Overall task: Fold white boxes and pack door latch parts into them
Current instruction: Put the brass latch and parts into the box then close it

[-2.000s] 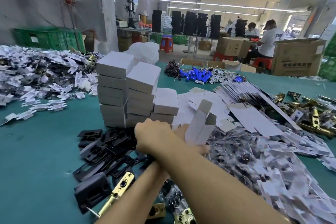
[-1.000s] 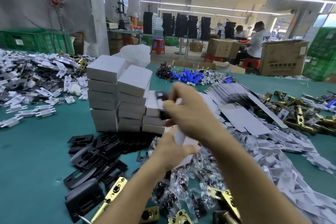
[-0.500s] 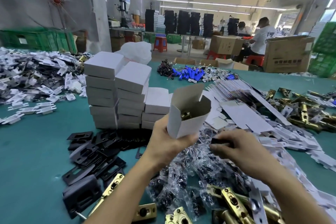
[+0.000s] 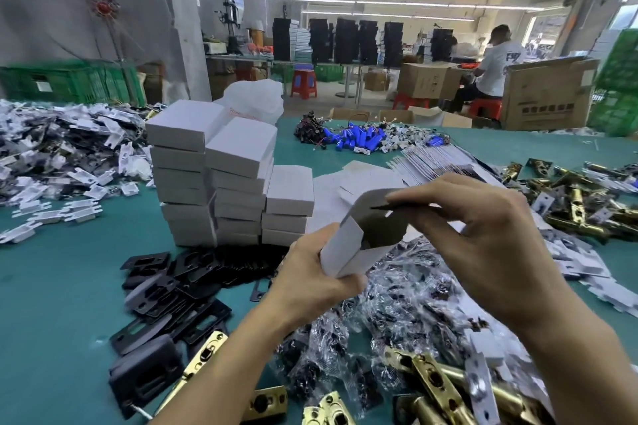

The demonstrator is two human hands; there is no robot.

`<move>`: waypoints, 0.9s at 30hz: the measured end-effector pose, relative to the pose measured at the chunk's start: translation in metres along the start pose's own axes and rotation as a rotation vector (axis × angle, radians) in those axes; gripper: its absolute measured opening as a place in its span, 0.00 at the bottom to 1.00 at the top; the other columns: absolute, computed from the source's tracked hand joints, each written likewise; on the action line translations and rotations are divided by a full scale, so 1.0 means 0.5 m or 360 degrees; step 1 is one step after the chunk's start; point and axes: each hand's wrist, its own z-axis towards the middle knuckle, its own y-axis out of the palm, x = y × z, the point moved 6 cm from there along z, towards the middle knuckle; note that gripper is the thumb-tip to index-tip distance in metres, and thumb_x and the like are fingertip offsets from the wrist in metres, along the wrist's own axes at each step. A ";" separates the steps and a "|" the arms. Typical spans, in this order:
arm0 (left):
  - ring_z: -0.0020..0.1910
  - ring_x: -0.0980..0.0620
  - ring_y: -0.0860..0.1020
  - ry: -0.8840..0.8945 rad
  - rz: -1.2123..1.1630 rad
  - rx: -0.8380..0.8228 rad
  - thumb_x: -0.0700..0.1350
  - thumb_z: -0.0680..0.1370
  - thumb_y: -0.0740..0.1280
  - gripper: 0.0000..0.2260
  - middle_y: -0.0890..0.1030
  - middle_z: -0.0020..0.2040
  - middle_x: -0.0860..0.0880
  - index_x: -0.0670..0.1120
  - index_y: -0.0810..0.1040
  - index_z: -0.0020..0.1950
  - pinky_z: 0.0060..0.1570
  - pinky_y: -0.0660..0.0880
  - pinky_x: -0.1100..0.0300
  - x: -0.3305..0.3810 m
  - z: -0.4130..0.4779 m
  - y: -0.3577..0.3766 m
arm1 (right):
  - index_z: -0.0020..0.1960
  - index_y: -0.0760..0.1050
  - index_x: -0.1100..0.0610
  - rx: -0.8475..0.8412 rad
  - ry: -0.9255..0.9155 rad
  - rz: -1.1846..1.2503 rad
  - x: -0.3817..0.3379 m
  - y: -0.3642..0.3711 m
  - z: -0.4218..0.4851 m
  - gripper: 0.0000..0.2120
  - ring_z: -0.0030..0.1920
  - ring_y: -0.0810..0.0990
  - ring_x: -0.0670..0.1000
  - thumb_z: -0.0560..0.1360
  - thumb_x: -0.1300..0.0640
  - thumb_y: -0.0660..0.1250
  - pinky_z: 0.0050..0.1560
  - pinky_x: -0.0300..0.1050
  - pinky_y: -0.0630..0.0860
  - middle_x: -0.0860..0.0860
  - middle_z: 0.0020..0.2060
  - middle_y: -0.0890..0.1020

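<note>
My left hand (image 4: 310, 283) grips an open white box (image 4: 348, 252) from below, its mouth tilted up toward me. My right hand (image 4: 476, 228) pinches a thin black plate (image 4: 397, 206) at the box's mouth, its tip inside the opening. Stacks of closed white boxes (image 4: 221, 179) stand behind on the green table (image 4: 51, 286). Loose black plates (image 4: 172, 290) lie to the left. Bagged screw packets (image 4: 397, 314) lie under my hands, and brass latches (image 4: 435, 386) lie at the near edge.
Flat box blanks (image 4: 435, 162) fan out at the back right, with more brass latches (image 4: 580, 203) beyond. White plastic parts (image 4: 58, 162) are heaped at the left. Blue parts (image 4: 359, 140) lie at the far edge. A person sits by cardboard cartons (image 4: 549, 93) behind.
My right hand rose from the packets with a black plate and brought it to the box's mouth. My left hand kept hold of the open box.
</note>
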 end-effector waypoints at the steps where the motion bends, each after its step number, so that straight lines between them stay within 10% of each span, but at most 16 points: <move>1: 0.35 0.52 0.73 -0.0002 -0.0011 -0.0014 0.47 0.66 0.72 0.12 0.77 0.38 0.49 0.47 0.79 0.47 0.33 0.70 0.52 0.000 -0.001 0.002 | 0.52 0.84 0.51 -0.0008 -0.0046 -0.0037 -0.004 0.004 0.004 0.10 0.45 0.82 0.42 0.75 0.64 0.71 0.44 0.42 0.77 0.42 0.44 0.84; 5: 0.34 0.50 0.71 -0.0014 -0.0054 -0.0047 0.42 0.67 0.72 0.09 0.75 0.37 0.49 0.45 0.77 0.45 0.32 0.68 0.51 0.000 -0.001 0.005 | 0.49 0.84 0.49 -0.0133 -0.0020 -0.0053 0.005 0.024 0.010 0.10 0.45 0.80 0.40 0.74 0.63 0.73 0.43 0.34 0.74 0.40 0.44 0.81; 10: 0.35 0.51 0.70 0.0004 0.0014 -0.0089 0.41 0.67 0.72 0.08 0.73 0.37 0.48 0.47 0.75 0.42 0.34 0.65 0.52 0.005 -0.001 0.011 | 0.49 0.86 0.48 -0.0213 -0.0009 -0.0130 0.003 0.048 0.011 0.07 0.47 0.77 0.51 0.73 0.51 0.71 0.44 0.55 0.76 0.44 0.42 0.80; 23: 0.36 0.51 0.73 -0.0061 -0.0188 -0.0083 0.39 0.66 0.72 0.10 0.75 0.37 0.50 0.43 0.78 0.46 0.34 0.70 0.50 0.023 -0.009 0.012 | 0.46 0.82 0.44 -0.0813 0.0104 -0.0403 -0.011 0.103 0.061 0.11 0.48 0.79 0.55 0.75 0.60 0.68 0.45 0.51 0.78 0.48 0.48 0.83; 27: 0.38 0.56 0.79 -0.0114 -0.0263 -0.0054 0.40 0.66 0.74 0.13 0.80 0.39 0.52 0.52 0.81 0.49 0.34 0.78 0.56 0.027 -0.008 0.005 | 0.49 0.85 0.49 -0.0379 0.0119 -0.0202 -0.015 0.061 0.069 0.11 0.45 0.83 0.47 0.75 0.64 0.70 0.47 0.46 0.79 0.48 0.44 0.86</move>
